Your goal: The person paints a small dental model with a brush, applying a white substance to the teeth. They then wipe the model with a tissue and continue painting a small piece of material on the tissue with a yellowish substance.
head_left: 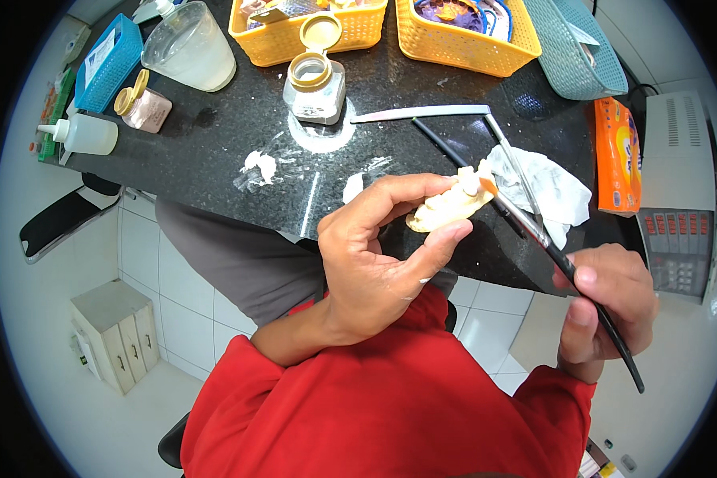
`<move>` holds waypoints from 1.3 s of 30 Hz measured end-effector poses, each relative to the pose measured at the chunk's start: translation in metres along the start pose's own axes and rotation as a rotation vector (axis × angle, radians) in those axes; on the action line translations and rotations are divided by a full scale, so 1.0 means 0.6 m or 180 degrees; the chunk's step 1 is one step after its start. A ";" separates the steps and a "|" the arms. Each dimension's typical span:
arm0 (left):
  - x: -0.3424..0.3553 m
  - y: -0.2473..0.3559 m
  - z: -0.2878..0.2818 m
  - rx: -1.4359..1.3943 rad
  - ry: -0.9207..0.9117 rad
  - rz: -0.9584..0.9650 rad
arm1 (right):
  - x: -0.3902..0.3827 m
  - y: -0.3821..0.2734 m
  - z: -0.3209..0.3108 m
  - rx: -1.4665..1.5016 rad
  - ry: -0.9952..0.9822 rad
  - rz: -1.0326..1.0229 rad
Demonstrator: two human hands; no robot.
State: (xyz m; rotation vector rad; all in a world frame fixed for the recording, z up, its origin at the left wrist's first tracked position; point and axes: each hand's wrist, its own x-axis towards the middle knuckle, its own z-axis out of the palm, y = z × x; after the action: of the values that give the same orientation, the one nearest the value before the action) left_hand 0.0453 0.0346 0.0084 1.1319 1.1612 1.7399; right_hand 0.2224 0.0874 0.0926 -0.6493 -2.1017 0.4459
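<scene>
Dental model sits pinched in the left hand while the right hand pinches a brush, bristles at its edge!

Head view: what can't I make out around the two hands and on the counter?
In the head view:
- Underside of the cream dental model: faces away, partly behind the left hand.
- Some fingers of the right hand: hidden behind its own hand.
- Whether the thin brush touches the model: too small to tell.
- Far side of the left yellow basket: cut off by the top edge.
</scene>
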 end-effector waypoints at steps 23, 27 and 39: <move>0.000 -0.001 0.000 0.0011 -0.0008 -0.0015 | -0.005 -0.004 0.000 -0.0169 -0.0112 -0.0087; -0.002 0.001 0.001 0.0031 -0.0011 -0.0069 | 0.000 0.001 0.006 -0.0171 -0.0094 -0.0101; -0.003 0.001 -0.001 0.0008 -0.0012 -0.0064 | 0.006 0.010 0.003 -0.0158 -0.0315 -0.0446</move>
State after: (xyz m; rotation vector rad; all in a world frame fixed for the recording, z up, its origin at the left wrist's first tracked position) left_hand 0.0454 0.0326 0.0082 1.1210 1.1691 1.7206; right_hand 0.2206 0.0940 0.0907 -0.5132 -2.2414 0.3547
